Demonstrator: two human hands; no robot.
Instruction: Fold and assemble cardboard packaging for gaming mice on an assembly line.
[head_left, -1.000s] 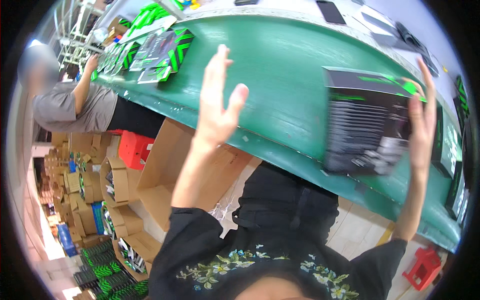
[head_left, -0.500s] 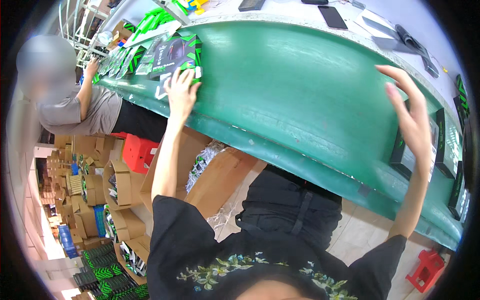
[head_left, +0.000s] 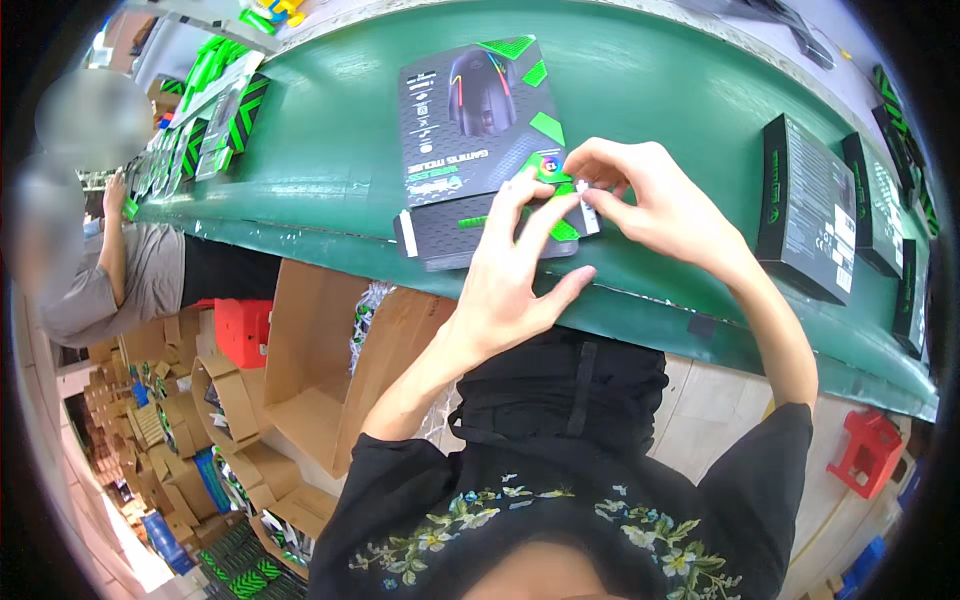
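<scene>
A flat, dark mouse box (head_left: 440,160) with green corner marks and a picture of a mouse lies in front of me on the green table. Its dark lower flap (head_left: 437,230) points toward me, with white tabs at the sides. My left hand (head_left: 505,285) rests its fingertips on the box near that flap, fingers apart and thumb stretched out. At the box's right lower corner, my right hand (head_left: 660,200) has its fingers bent in a pinch over a small white tab (head_left: 587,210). The fingers partly hide this corner.
Dark boxes (head_left: 808,210) stand at the right of the green table (head_left: 680,90). More green-and-black packages (head_left: 235,125) lie at the left, where a co-worker's hand (head_left: 115,195) reaches. Below are an open carton (head_left: 310,370), a red stool (head_left: 242,332) and another red stool (head_left: 868,452).
The mouse box has come from the left to the table in front of me, with my left hand on it. My right hand has moved in from the right, from open to pinching at the corner.
</scene>
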